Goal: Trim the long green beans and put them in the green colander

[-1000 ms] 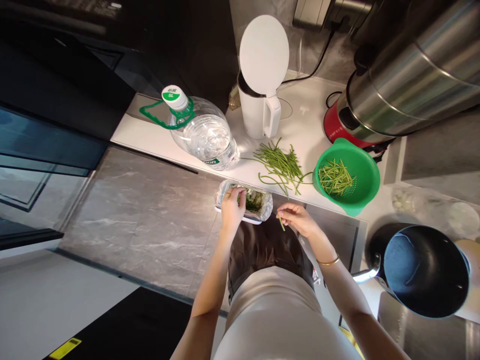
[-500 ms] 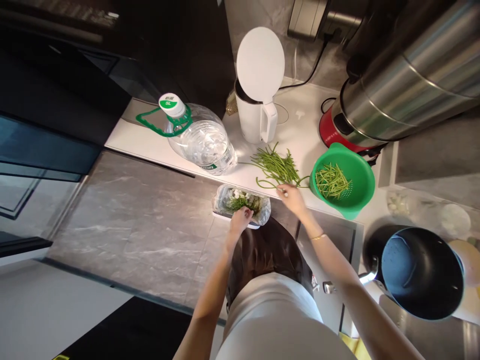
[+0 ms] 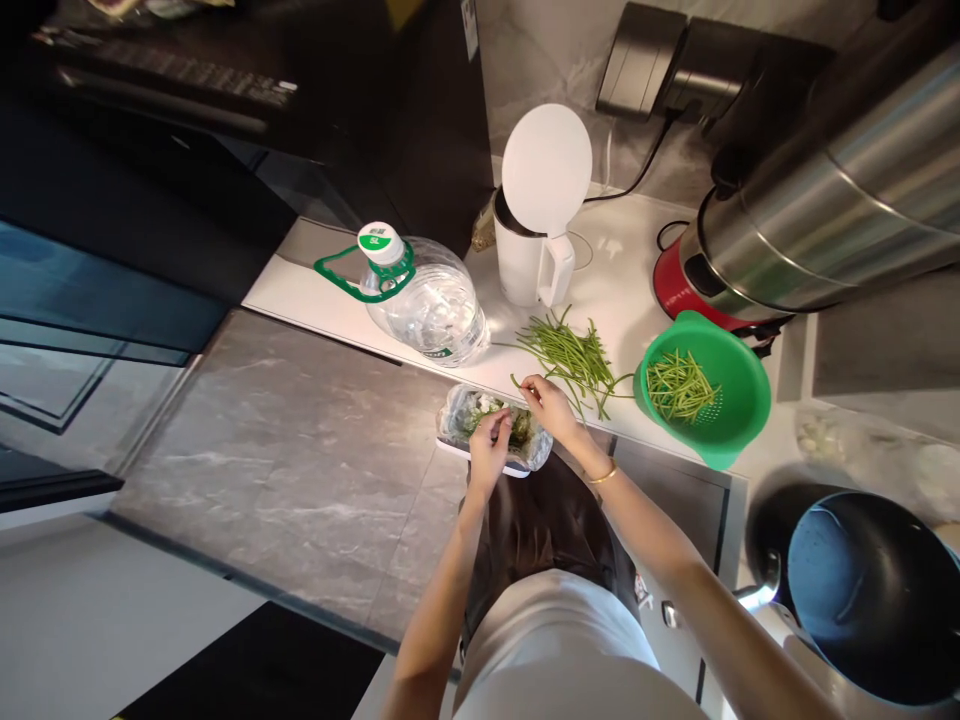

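My right hand (image 3: 549,405) is just off the counter's front edge, its fingers closed on a thin green stalk, by its look a garlic scape (image 3: 515,381). Below and to the left, my left hand (image 3: 491,445) hovers over a small lined bin (image 3: 444,425) with green and white scraps inside. Its thumb and fingers are pinched; whatever they hold is hidden. A loose pile of long garlic scapes (image 3: 566,350) lies on the counter beyond my right hand. Short cut pieces (image 3: 681,387) sit in a green colander (image 3: 742,400) to the right.
A large water bottle (image 3: 435,310) stands on the counter (image 3: 300,290) at left, beside a white kettle (image 3: 521,265) with its lid up. Behind the colander rises a steel steamer (image 3: 795,220) on a red base. A dark pot (image 3: 877,590) is at lower right.
My right hand has moved from the pile towards the bin, bringing one garlic scape with it. My left hand stays over the bin, slightly higher. The view has shifted.
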The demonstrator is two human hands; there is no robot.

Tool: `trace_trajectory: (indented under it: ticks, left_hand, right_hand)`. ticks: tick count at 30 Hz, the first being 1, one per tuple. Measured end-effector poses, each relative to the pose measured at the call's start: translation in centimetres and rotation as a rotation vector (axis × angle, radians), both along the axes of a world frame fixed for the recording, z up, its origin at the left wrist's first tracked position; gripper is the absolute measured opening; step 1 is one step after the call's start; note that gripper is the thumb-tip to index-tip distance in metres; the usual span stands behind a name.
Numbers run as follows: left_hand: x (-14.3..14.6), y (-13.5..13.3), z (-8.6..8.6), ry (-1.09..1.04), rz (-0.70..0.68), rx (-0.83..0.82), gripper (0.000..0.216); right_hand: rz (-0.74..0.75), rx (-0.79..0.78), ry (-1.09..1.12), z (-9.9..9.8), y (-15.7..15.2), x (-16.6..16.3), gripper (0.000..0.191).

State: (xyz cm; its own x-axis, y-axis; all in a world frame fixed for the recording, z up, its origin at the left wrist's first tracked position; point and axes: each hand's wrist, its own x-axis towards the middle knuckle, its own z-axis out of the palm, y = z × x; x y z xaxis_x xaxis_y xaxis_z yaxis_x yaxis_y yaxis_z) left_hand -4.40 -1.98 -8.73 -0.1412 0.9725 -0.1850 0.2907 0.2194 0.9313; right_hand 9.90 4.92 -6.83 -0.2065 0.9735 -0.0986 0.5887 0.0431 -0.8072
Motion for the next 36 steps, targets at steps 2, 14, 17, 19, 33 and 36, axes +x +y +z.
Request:
trace_trajectory:
  ticks: [2, 14, 17, 19, 33, 36]
  left_hand:
    - [0.3, 0.9, 1.9, -0.067, 0.025, 0.031, 0.033]
    - [-0.4, 2.5, 9.0, 0.268, -0.510, 0.266, 0.013]
    - [0.0, 2.0, 8.7, 0.318, -0.531, 0.267, 0.013]
    - [0.4, 1.5, 8.5, 0.344, -0.515, 0.277, 0.014]
    - [-2.7, 1.1, 9.6, 0.197, -0.512, 0.140, 0.014]
    - [-3.7, 1.9, 9.7, 0.093, -0.656, 0.084, 0.019]
  right_hand:
    - [-0.011, 0.034, 0.182, 1.9, -1.2, 0.8, 0.018]
    - [-0.012, 0.019, 0.353, 6.1, -6.3, 3.9, 0.017]
    - [-0.100, -0.023, 0.390, 6.3, -7.1, 3.5, 0.015]
    - [-0.190, -0.068, 0.418, 6.1, -7.5, 3.1, 0.014]
    - [0.092, -0.445, 0.597, 6.8, -7.0, 2.3, 0.025]
    - [0.066, -0.329, 0.512, 7.5, -7.6, 1.4, 0.023]
